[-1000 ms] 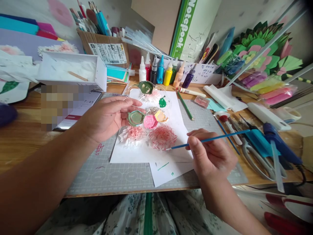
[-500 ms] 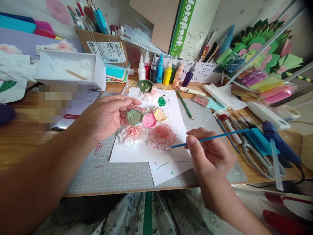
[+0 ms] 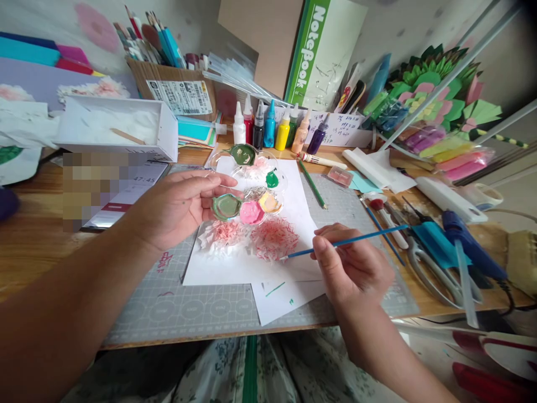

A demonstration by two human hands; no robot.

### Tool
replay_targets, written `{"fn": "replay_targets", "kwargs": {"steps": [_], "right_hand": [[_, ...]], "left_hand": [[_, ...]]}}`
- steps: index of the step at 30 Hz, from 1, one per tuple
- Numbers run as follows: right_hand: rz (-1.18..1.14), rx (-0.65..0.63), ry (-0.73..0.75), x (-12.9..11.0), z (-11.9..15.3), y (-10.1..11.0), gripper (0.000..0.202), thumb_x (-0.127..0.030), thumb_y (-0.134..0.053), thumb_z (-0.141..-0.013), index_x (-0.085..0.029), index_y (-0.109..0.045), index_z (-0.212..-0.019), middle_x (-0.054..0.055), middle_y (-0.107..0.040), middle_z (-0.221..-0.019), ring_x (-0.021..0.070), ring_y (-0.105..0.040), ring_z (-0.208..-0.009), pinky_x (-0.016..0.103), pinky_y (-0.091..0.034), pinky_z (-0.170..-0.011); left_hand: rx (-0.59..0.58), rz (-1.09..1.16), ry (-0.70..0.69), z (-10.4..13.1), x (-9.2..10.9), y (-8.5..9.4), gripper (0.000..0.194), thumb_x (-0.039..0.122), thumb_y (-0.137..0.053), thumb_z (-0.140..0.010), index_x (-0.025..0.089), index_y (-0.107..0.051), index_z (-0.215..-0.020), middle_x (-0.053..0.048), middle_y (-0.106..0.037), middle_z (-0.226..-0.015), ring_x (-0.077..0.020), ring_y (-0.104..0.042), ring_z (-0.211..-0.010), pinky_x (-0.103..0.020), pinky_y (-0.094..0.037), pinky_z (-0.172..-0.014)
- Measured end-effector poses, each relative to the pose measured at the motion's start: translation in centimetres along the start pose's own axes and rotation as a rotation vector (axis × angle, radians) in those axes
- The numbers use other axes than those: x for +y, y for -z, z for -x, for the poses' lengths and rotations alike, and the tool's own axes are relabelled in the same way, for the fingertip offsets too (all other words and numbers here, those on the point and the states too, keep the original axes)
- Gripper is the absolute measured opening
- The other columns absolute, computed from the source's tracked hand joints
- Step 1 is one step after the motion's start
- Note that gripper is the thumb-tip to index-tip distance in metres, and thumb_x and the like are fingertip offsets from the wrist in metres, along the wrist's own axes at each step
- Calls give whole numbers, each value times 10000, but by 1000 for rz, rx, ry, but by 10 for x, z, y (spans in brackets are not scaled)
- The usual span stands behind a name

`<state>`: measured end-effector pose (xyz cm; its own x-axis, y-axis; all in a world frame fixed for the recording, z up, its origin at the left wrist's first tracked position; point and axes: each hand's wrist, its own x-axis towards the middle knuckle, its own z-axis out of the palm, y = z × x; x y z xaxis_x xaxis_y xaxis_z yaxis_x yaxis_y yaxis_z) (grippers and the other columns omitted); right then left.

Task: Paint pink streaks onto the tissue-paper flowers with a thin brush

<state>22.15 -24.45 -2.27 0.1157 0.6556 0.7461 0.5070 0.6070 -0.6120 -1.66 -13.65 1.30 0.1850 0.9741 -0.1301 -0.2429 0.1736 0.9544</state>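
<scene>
My left hand (image 3: 178, 204) grips the rim of a clear palette (image 3: 274, 162) whose wells hold dark green, bright green, olive, pink (image 3: 251, 212) and peach paint. In my right hand (image 3: 350, 263) is a thin blue paintbrush (image 3: 356, 238), pinched between thumb and fingers, its tip pointing left. That tip is at the lower edge of a round ruffled flower with red-tinged petals (image 3: 274, 239). Beside it, to the left, lies a pink and white paper flower (image 3: 226, 234). Both rest on white paper (image 3: 218, 274). Another pale pink flower shows through the palette.
Paint bottles (image 3: 269, 124) line the back of the grey cutting mat (image 3: 176, 313). A green pencil (image 3: 312, 184) lies right of the paper. Scissors (image 3: 428, 271) and a glue gun (image 3: 474, 246) are farther right. An open white box (image 3: 119, 129) and a phone (image 3: 134, 193) are at left.
The whole view has shifted slightly, so most things appear a little lower and farther left. Both hands keep their holds, and the brush tip remains by the flower's lower edge.
</scene>
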Motion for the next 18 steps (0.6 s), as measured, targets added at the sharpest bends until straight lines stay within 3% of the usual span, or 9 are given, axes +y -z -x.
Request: {"fn": "replay_targets", "kwargs": {"steps": [7,18], "right_hand": [[-28,2,0,3,1,-1,171,-113,-668,-883,-218,-620,-757,-35,-612,-628,135,-604,-570,337,-550,-658],[61,15,-27,2,-2,3,203,-117,-670,-877,-208,-594,-713,-34,-595,-611,123,-592,-549,280,-452,-545]], "left_hand": [[-3,-1,-12,-1,1,0,55,239,-783,-727,192,-806,-746,-93,-797,-801,-256,-751,-765,-343,-586,-598],[7,-33,-15,-2,0,2,84,251,-782,-719,185,-815,-759,-102,-795,-795,-247,-735,-744,-333,-580,-583]]}}
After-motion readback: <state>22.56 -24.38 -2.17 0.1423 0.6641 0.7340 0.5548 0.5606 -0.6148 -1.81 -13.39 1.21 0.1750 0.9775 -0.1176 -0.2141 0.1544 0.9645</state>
